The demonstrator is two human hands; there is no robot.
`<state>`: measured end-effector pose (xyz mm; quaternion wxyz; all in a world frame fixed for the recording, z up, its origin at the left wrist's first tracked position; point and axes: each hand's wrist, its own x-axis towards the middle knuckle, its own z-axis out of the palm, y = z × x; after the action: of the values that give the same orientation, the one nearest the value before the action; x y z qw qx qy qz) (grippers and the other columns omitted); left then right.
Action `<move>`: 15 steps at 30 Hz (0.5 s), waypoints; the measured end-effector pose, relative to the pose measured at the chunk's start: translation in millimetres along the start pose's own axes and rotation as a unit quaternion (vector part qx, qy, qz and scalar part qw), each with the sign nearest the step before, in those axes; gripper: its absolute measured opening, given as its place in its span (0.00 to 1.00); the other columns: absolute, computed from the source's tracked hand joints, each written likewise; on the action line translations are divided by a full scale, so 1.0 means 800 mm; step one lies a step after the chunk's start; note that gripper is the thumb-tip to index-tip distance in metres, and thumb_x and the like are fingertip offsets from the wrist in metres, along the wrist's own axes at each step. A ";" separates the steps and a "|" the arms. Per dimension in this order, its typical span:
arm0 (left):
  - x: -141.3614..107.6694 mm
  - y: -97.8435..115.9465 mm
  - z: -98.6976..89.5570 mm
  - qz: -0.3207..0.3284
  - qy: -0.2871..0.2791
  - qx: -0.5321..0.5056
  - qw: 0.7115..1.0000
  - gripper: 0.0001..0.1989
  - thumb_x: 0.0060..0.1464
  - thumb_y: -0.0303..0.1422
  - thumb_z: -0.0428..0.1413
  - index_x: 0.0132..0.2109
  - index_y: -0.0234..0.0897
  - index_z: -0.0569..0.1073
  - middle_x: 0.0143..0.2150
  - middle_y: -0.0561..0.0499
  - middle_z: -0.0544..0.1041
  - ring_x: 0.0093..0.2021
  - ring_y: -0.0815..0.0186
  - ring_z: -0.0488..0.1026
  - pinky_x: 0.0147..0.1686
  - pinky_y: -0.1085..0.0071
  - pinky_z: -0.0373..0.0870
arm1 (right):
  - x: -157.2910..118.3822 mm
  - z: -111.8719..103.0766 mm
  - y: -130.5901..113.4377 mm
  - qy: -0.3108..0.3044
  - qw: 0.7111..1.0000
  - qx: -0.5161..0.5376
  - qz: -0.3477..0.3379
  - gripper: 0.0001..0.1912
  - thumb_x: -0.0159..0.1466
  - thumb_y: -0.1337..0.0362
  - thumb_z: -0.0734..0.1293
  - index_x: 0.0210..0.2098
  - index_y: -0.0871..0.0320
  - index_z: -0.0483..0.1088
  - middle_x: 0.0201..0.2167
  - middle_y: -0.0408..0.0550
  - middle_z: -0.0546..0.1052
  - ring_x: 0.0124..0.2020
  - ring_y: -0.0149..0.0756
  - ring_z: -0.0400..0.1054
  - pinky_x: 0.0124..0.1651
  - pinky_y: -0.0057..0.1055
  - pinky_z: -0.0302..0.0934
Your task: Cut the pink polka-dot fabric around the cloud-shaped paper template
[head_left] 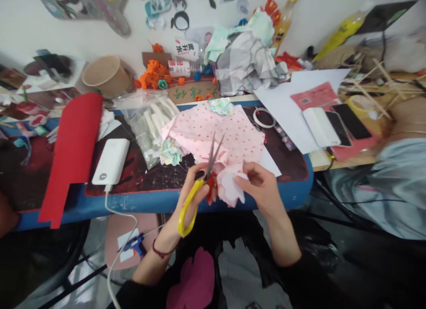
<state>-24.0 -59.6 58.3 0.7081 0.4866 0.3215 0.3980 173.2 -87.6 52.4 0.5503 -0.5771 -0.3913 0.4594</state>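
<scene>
My left hand (191, 196) is closed around a pair of scissors (211, 160) with yellow and red handles. Their blades point away from me and stand slightly apart over the cloth. In my right hand (264, 189), the thumb and fingers pinch a white petal-edged paper shape (231, 187) against pink fabric. That fabric seems to run on into the pink dotted cloth (213, 127) spread on the table, though the folds hide the join. Green-and-white ruffled fabric pieces (171, 152) lie at the cloth's left and far edges.
A white power bank (111, 160) with a cable and a red sheet (75, 144) lie to the left. A clear bag (151, 118) of white sticks is beside the cloth. Phones (351, 120) rest at right. A glue gun (135, 246) sits on a pink stool below.
</scene>
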 end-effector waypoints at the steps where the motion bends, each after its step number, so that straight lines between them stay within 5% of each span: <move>1: -0.009 -0.002 0.010 -0.011 -0.016 -0.012 1.000 0.25 0.66 0.42 0.54 0.64 0.39 0.58 0.30 0.54 0.71 0.27 0.68 0.69 0.28 0.73 0.66 | -0.005 -0.012 -0.002 -0.006 0.999 0.026 0.024 0.16 0.53 0.57 0.79 0.28 0.55 0.69 0.25 0.39 0.69 0.29 0.31 0.64 0.34 0.29 0.60; 5: -0.045 -0.028 0.047 -0.033 -0.037 -0.038 0.998 0.26 0.65 0.45 0.55 0.63 0.40 0.57 0.31 0.54 0.71 0.28 0.70 0.69 0.28 0.74 0.65 | -0.036 -0.050 0.007 -0.012 0.977 0.142 0.157 0.25 0.45 0.60 0.83 0.41 0.54 0.78 0.35 0.46 0.80 0.34 0.36 0.73 0.35 0.29 0.66; 8: -0.064 -0.053 0.064 -0.047 -0.021 -0.030 0.998 0.25 0.66 0.44 0.55 0.62 0.42 0.57 0.36 0.53 0.72 0.29 0.72 0.69 0.30 0.75 0.65 | -0.064 -0.059 0.029 0.003 0.956 0.198 0.218 0.23 0.50 0.57 0.81 0.44 0.56 0.79 0.32 0.47 0.81 0.28 0.34 0.72 0.31 0.29 0.66; 11: -0.075 -0.071 0.071 -0.066 0.001 0.003 0.998 0.22 0.65 0.42 0.57 0.61 0.42 0.61 0.45 0.48 0.73 0.35 0.71 0.70 0.38 0.72 0.68 | -0.083 -0.052 0.052 0.010 0.934 0.254 0.250 0.22 0.54 0.54 0.79 0.44 0.57 0.79 0.29 0.46 0.80 0.22 0.31 0.68 0.26 0.29 0.63; 15: -0.086 -0.082 0.076 -0.095 0.023 0.048 0.994 0.26 0.64 0.41 0.58 0.64 0.41 0.59 0.52 0.43 0.73 0.45 0.65 0.73 0.45 0.69 0.68 | -0.093 -0.026 0.072 0.062 0.919 0.315 0.229 0.21 0.54 0.47 0.77 0.39 0.53 0.78 0.35 0.45 0.82 0.33 0.36 0.74 0.36 0.33 0.71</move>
<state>11.2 -160.2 20.3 0.7110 0.4783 0.4013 0.3235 169.4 -169.7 2.0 0.6061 -0.4753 -0.0485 0.6360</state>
